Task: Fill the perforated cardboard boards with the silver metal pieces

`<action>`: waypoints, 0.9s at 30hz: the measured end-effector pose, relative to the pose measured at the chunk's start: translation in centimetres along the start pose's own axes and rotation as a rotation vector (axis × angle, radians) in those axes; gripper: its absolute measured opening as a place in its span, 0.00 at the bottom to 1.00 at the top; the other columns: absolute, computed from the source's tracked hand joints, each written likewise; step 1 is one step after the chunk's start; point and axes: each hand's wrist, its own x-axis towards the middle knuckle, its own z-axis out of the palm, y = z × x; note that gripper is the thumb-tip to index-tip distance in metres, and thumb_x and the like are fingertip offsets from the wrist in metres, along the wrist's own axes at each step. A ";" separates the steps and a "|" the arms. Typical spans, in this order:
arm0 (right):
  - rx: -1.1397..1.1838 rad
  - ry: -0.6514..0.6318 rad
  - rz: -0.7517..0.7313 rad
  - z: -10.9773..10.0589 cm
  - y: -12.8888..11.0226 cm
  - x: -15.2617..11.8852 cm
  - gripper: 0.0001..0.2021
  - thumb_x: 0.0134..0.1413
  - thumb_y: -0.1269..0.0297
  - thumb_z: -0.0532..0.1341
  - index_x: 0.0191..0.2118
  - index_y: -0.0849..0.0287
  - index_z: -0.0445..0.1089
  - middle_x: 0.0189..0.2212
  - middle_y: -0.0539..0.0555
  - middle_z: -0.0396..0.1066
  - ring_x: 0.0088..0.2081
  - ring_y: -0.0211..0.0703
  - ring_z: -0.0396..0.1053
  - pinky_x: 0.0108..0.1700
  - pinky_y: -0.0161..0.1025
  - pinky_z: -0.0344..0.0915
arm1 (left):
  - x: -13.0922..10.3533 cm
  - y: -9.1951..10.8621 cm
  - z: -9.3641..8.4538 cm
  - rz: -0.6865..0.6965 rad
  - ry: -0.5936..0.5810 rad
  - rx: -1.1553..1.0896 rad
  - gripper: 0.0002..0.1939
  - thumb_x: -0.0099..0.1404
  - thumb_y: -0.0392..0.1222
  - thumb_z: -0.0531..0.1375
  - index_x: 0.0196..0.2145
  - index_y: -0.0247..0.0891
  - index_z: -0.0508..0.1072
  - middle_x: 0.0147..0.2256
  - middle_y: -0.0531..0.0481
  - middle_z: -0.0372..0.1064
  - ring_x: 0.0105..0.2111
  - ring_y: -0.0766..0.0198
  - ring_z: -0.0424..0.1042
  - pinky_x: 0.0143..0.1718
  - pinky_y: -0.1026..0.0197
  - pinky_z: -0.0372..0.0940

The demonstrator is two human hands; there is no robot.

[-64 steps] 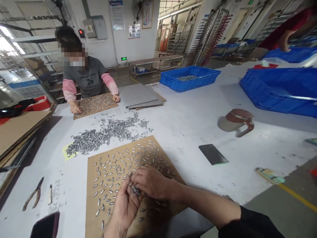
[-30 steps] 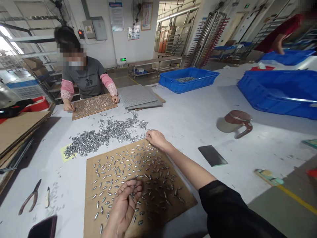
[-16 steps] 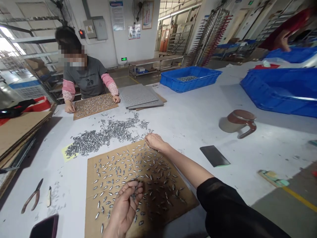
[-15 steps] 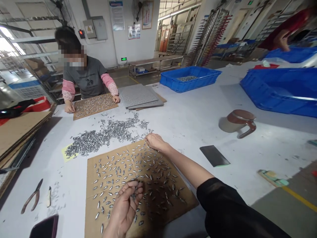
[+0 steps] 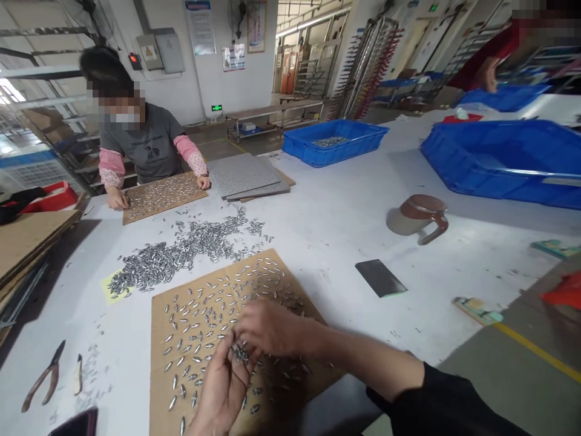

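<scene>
My left hand (image 5: 221, 383) is cupped, palm up, around several small spindle-shaped metal pieces (image 5: 241, 353). Over its fingertips, my right hand (image 5: 271, 327) reaches in with bent fingers pressed together; whatever they pinch is hidden. Both hands are above a brown cardboard sheet (image 5: 157, 357), on which many similar pieces lie spread apart, roughly in rows. Beyond its far edge, a heap of loose metal pieces (image 5: 158, 263) covers part of a yellow paper (image 5: 107, 289).
Across the white table (image 5: 327, 230), a co-worker (image 5: 147, 142) handles another filled cardboard sheet (image 5: 166, 195). Grey sheets (image 5: 245, 172), blue bins (image 5: 336, 142), a lidded mug (image 5: 415, 215) and a dark block (image 5: 380, 277) stand around. Pliers (image 5: 48, 375) and a phone (image 5: 75, 424) lie at left.
My right hand has come back from the sheet's far corner to my left hand. My left hand stays cupped over the sheet. The whole view has shifted slightly.
</scene>
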 end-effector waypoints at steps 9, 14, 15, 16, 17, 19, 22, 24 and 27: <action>-0.092 -0.146 -0.013 0.3 -3.9 -1.7 0.07 0.64 0.67 0.57 0.39 0.61 0.73 0.36 0.55 0.75 0.38 0.46 0.66 0.43 0.43 0.61 | -0.8 -1.0 0.5 -0.052 0.066 0.018 0.07 0.64 0.36 0.67 0.41 0.33 0.78 0.40 0.45 0.80 0.39 0.61 0.79 0.47 0.60 0.72; -0.021 -0.158 -0.085 0.0 -4.1 -1.7 0.10 0.66 0.68 0.56 0.33 0.60 0.71 0.33 0.54 0.74 0.37 0.44 0.65 0.41 0.42 0.61 | -1.2 -1.1 0.5 -0.095 0.039 0.010 0.08 0.67 0.40 0.65 0.41 0.33 0.78 0.40 0.44 0.80 0.38 0.61 0.78 0.45 0.59 0.73; 0.021 -0.156 -0.074 -0.1 -4.1 -1.7 0.10 0.66 0.69 0.55 0.33 0.60 0.71 0.33 0.54 0.74 0.37 0.44 0.65 0.42 0.41 0.61 | -1.3 -1.1 0.5 -0.108 0.038 -0.007 0.08 0.68 0.41 0.65 0.40 0.33 0.78 0.39 0.45 0.80 0.35 0.62 0.78 0.43 0.60 0.73; 0.073 -0.151 -0.051 -0.2 -4.2 -1.7 0.09 0.65 0.69 0.56 0.33 0.60 0.71 0.32 0.54 0.73 0.37 0.43 0.65 0.42 0.40 0.61 | -1.3 -1.2 0.4 -0.116 0.034 -0.023 0.08 0.68 0.41 0.65 0.39 0.34 0.78 0.37 0.46 0.80 0.33 0.63 0.77 0.41 0.61 0.72; 0.132 -0.144 -0.022 -0.3 -4.2 -1.8 0.08 0.64 0.69 0.57 0.34 0.60 0.70 0.33 0.53 0.73 0.37 0.42 0.66 0.43 0.39 0.62 | -1.4 -1.2 0.3 -0.120 0.028 -0.034 0.07 0.68 0.41 0.65 0.39 0.34 0.78 0.35 0.47 0.80 0.32 0.63 0.77 0.40 0.62 0.72; 0.255 -0.137 0.017 -0.3 -4.3 -1.8 0.03 0.60 0.70 0.59 0.36 0.60 0.71 0.34 0.53 0.73 0.38 0.42 0.67 0.46 0.39 0.63 | -1.5 -1.3 0.3 -0.122 0.011 -0.026 0.07 0.68 0.42 0.64 0.37 0.34 0.79 0.33 0.48 0.79 0.31 0.63 0.76 0.40 0.62 0.71; 0.420 -0.115 0.051 -0.1 -4.4 -1.7 0.05 0.52 0.73 0.62 0.36 0.59 0.70 0.33 0.51 0.73 0.38 0.41 0.68 0.44 0.38 0.64 | -1.5 -1.4 0.4 -0.126 -0.025 0.016 0.11 0.68 0.44 0.64 0.37 0.32 0.79 0.33 0.45 0.79 0.33 0.60 0.77 0.42 0.60 0.71; 0.494 -0.067 0.129 -0.1 -4.3 -1.6 0.05 0.50 0.74 0.63 0.34 0.58 0.70 0.31 0.49 0.73 0.35 0.40 0.68 0.40 0.35 0.63 | -1.5 -1.4 0.3 -0.110 -0.029 0.035 0.11 0.67 0.44 0.66 0.38 0.31 0.79 0.34 0.44 0.78 0.35 0.59 0.77 0.43 0.59 0.70; 0.574 0.035 0.291 -0.5 -3.1 -1.4 0.04 0.53 0.70 0.62 0.37 0.58 0.71 0.29 0.48 0.73 0.30 0.38 0.68 0.34 0.33 0.62 | -1.6 -1.0 0.1 -0.029 0.004 0.075 0.11 0.60 0.41 0.71 0.37 0.34 0.79 0.32 0.48 0.77 0.31 0.63 0.75 0.38 0.62 0.68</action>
